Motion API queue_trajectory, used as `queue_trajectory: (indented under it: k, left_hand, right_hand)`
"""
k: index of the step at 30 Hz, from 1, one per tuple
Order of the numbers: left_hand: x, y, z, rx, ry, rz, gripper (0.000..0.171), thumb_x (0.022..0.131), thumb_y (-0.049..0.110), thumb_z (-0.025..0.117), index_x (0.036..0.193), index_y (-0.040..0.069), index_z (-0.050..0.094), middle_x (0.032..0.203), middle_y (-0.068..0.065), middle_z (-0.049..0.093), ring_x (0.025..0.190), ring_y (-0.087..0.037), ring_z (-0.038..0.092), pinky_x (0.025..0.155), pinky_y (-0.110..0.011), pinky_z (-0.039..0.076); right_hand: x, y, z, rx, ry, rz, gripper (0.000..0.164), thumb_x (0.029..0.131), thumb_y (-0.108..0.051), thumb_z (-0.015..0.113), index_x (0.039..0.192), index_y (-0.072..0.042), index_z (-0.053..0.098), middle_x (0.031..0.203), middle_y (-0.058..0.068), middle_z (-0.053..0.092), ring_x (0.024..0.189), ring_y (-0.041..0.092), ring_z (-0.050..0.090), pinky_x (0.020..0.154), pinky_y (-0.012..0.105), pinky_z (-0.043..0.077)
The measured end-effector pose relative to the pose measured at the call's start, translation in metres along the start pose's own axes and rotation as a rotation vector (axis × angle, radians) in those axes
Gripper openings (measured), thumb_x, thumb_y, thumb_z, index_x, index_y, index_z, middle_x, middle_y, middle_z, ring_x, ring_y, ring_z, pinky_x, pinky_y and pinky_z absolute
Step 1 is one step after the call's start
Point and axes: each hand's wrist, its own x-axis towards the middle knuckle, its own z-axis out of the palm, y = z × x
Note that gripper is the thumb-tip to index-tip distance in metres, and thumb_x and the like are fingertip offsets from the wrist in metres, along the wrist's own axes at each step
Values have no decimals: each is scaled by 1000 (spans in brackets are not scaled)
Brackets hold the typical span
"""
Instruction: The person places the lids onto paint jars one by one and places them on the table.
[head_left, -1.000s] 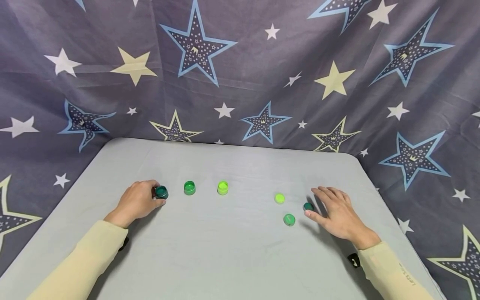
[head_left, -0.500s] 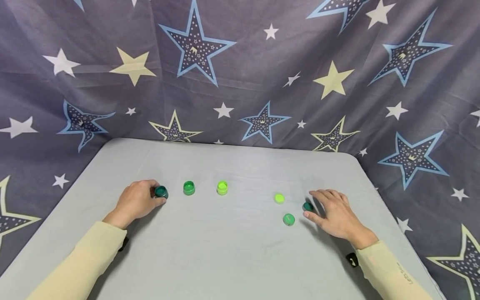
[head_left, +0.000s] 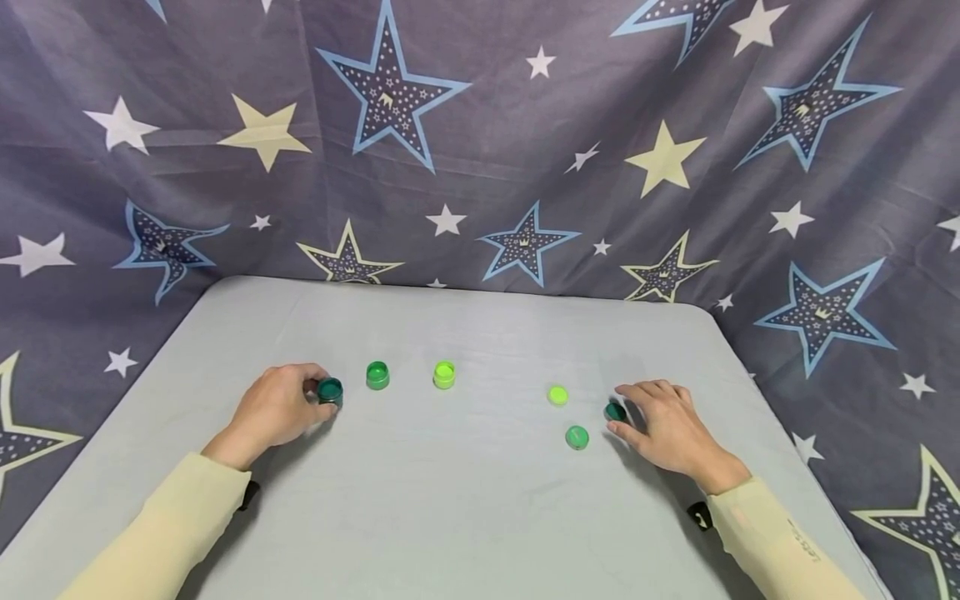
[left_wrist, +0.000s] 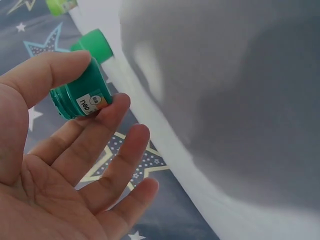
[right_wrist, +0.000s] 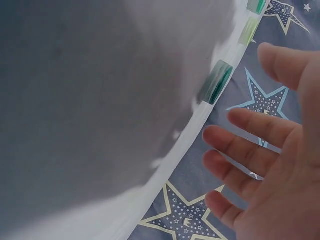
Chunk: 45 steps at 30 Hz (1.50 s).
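Observation:
A small dark green jar [head_left: 330, 400], its top uncovered, is pinched between the thumb and fingers of my left hand [head_left: 273, 406]. In the left wrist view, the jar [left_wrist: 89, 95] carries a small printed label and shows a threaded neck. To its right, a mid-green open jar [head_left: 378, 379] and a lime open jar [head_left: 444, 380] stand in a row. My right hand [head_left: 671, 429] hovers with relaxed, spread fingers beside a dark green lid [head_left: 615, 412]. In the right wrist view that lid [right_wrist: 217, 82] is apart from the fingers.
A lime lid [head_left: 557, 396] and a mid-green lid [head_left: 577, 437] lie left of the dark green lid. Everything rests on a table with a pale grey cover [head_left: 465, 517]. A dark star-patterned cloth [head_left: 480, 150] hangs around its back and sides.
My left hand has shifted slightly right and closer to me, carrying the dark green jar. The right hand stays nearly still beside the dark green lid.

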Motion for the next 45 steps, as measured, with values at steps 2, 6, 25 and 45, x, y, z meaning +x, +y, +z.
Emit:
queue_trajectory:
  k: [2,6,25,45]
  left_hand:
    - [-2,3,-1,-8,2,-4,31,79,19,86,104,6,74,91,-7,71,81,-26,63,72,-44,48]
    - [-8,9,-3,-25,-5,-14,28,80,21,86,103,11,75,93,-7,71,82,-25,63,70,-43,49]
    - [-22,38,9,-68,9,65,28,76,18,88,100,13,76,86,1,71,85,-23,67,73,-42,52]
    - [-27,64,18,-103,-5,127,32,75,17,89,104,15,76,82,7,69,79,-16,63,70,-36,49]
  right_hand:
    - [1,-1,0,-4,3,-6,54,90,-35,79,132,-5,66,124,16,67,116,38,58,95,60,36]
    - [1,-3,-1,-16,2,-11,50,89,-32,80,129,-5,68,121,15,69,112,37,59,92,59,37]
    - [4,-8,5,-58,-7,-29,40,87,-24,83,121,-6,72,112,11,71,103,34,62,86,55,38]
    - [5,-8,7,-71,12,-60,32,84,-12,85,114,-9,74,100,6,71,88,27,61,76,47,37]
